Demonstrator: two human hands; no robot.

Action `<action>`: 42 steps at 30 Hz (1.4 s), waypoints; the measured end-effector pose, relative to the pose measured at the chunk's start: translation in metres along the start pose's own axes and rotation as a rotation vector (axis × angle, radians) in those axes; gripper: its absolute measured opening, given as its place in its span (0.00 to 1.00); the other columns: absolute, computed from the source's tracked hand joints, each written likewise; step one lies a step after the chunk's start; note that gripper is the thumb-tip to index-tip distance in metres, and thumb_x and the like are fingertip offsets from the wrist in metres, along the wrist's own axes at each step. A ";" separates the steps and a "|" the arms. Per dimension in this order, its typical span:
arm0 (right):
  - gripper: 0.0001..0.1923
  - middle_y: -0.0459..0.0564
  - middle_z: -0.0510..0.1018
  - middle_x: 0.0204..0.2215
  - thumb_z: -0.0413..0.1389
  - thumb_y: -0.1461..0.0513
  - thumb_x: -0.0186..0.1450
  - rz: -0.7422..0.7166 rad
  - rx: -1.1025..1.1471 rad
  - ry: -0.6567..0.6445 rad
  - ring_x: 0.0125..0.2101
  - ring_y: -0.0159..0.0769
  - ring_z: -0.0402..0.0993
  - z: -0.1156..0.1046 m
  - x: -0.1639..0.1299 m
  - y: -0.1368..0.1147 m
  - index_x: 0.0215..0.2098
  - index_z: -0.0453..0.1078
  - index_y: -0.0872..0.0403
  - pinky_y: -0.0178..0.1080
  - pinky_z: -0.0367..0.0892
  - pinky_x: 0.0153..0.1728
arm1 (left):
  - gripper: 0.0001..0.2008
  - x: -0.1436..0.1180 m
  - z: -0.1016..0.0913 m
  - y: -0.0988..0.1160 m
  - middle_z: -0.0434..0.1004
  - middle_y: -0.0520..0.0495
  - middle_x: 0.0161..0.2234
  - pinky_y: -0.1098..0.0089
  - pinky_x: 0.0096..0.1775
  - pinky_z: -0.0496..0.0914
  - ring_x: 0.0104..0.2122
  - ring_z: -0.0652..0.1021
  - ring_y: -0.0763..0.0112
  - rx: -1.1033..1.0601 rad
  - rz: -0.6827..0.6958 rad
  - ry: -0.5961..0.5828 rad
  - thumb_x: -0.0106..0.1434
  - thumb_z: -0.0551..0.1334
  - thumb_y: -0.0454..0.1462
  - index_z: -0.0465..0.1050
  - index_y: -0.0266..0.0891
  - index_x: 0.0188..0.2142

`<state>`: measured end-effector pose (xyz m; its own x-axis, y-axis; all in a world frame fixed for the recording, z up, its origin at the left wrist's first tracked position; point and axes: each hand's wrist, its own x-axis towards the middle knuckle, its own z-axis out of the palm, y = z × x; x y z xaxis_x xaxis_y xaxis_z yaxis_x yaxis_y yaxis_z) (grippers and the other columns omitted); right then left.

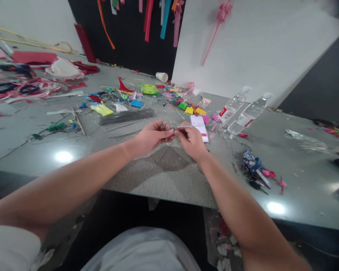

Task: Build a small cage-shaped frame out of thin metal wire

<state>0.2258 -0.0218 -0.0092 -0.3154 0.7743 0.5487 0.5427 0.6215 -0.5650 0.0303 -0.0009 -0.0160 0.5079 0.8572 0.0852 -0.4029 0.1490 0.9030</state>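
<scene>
Both hands meet above the middle of the grey table, fingertips nearly touching. My left hand (pixel 155 136) pinches the looped end of a thin twisted silvery wire (pixel 183 127). From the right, my right hand (pixel 189 140) grips the same wire with thumb and index finger, and its straight length sticks out over the hand. The fingers hide part of the wire. Just behind my right hand lies a phone (pixel 199 126) with a timer on its screen. A bundle of straight dark wires (pixel 127 116) rests to the left, beyond my left hand.
Two clear plastic bottles (pixel 247 114) stand at the right. Colourful clay packets (pixel 148 89) and bits are scattered at the back. Scissors (pixel 28 87) and pink ribbons lie far left. A patterned pile with a blade-like strip (pixel 254 165) sits right, near the front edge.
</scene>
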 end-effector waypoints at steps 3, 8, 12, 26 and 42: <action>0.14 0.52 0.75 0.35 0.52 0.52 0.74 -0.003 -0.015 -0.012 0.38 0.42 0.71 0.001 0.001 0.003 0.33 0.67 0.50 0.43 0.64 0.42 | 0.14 0.003 -0.004 0.001 0.74 0.53 0.30 0.68 0.42 0.73 0.32 0.78 0.75 0.199 0.087 -0.007 0.56 0.74 0.36 0.68 0.37 0.30; 0.20 0.49 0.72 0.28 0.53 0.49 0.73 0.136 0.011 -0.143 0.31 0.39 0.68 0.002 0.002 0.000 0.27 0.61 0.49 0.41 0.61 0.36 | 0.12 0.007 -0.014 0.003 0.72 0.53 0.30 0.70 0.36 0.68 0.31 0.74 0.75 0.600 0.206 0.011 0.58 0.72 0.39 0.70 0.38 0.32; 0.19 0.43 0.69 0.18 0.53 0.48 0.72 0.484 0.266 -0.176 0.22 0.34 0.67 0.010 0.000 -0.002 0.30 0.66 0.51 0.38 0.61 0.28 | 0.09 0.008 -0.013 0.002 0.73 0.51 0.32 0.70 0.34 0.66 0.31 0.73 0.74 0.802 0.325 0.070 0.61 0.69 0.38 0.70 0.38 0.34; 0.14 0.46 0.81 0.30 0.71 0.54 0.59 0.465 0.899 -0.073 0.31 0.33 0.77 0.006 -0.003 0.006 0.39 0.80 0.52 0.37 0.73 0.32 | 0.14 0.007 -0.012 -0.001 0.80 0.51 0.32 0.69 0.42 0.73 0.32 0.80 0.75 0.009 -0.049 -0.059 0.60 0.72 0.34 0.71 0.39 0.42; 0.16 0.45 0.78 0.23 0.70 0.50 0.57 0.393 0.657 -0.065 0.23 0.30 0.72 0.011 -0.005 0.003 0.31 0.77 0.54 0.36 0.71 0.26 | 0.11 0.004 -0.014 -0.004 0.78 0.49 0.31 0.64 0.44 0.74 0.34 0.81 0.70 0.090 -0.062 -0.110 0.56 0.74 0.35 0.75 0.35 0.33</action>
<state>0.2205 -0.0227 -0.0208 -0.2509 0.9459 0.2058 0.0569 0.2267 -0.9723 0.0232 0.0087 -0.0248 0.6117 0.7880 0.0696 -0.3014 0.1508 0.9415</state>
